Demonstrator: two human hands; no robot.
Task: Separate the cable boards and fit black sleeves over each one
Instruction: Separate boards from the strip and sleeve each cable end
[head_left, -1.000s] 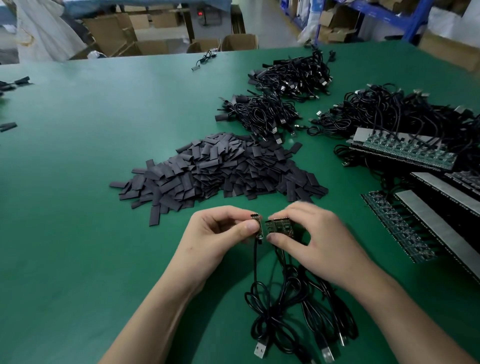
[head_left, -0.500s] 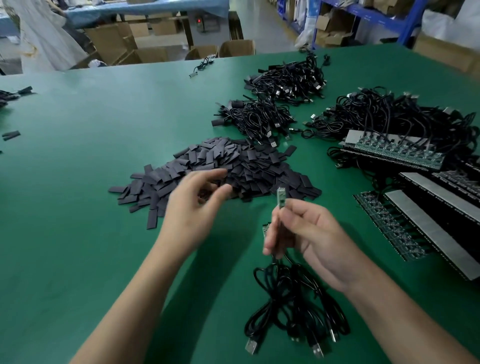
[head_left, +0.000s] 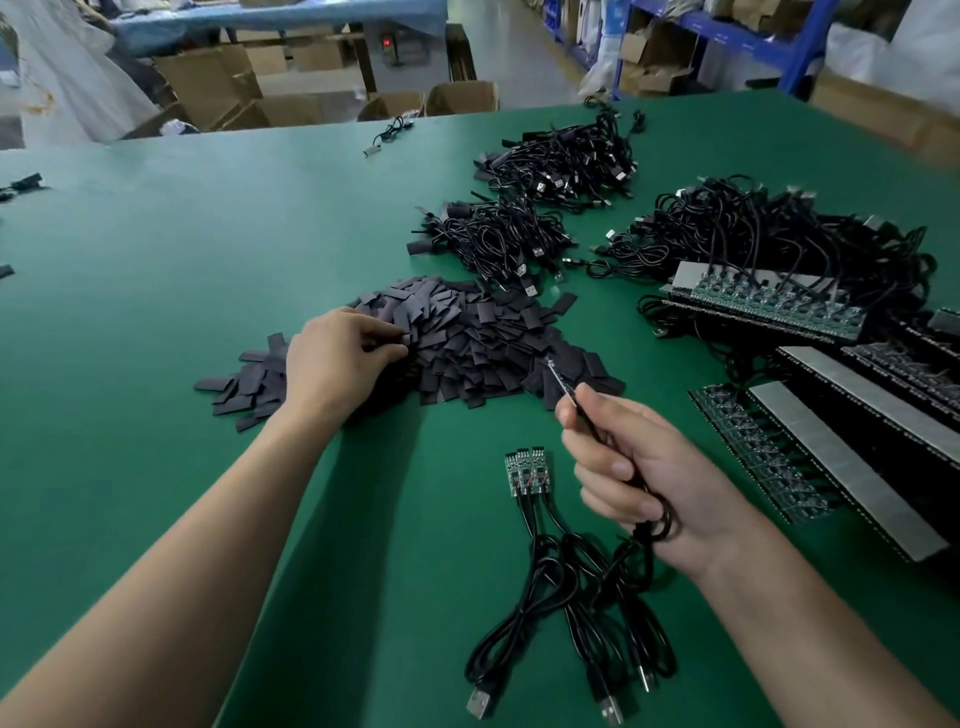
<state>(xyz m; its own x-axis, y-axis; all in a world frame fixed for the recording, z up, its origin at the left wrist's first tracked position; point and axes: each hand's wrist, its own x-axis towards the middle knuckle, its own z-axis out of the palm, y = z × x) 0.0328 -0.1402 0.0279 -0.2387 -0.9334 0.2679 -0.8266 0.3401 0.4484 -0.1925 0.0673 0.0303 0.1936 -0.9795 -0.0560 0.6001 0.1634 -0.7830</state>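
Left hand: is reaching into the sleeve pile, fingers curled, thumb and forefinger pinching one sleeve at the pile's left side.
Right hand: is gripping a single board by its base and black lead, the board pointing up toward the pile and wearing no sleeve yet.
Strip of three: is lying on the green table between the arms, apparently not yet snapped apart, its cables trailing toward the person.
Far heaps: are looking like finished, sleeved cables, though the detail is too small to be sure.
Board panels: are waiting at the right, unseparated.
Progress: the person is working mid-batch, judging by the layout; the held board is needing its sleeve, and three more and the panels are remaining.
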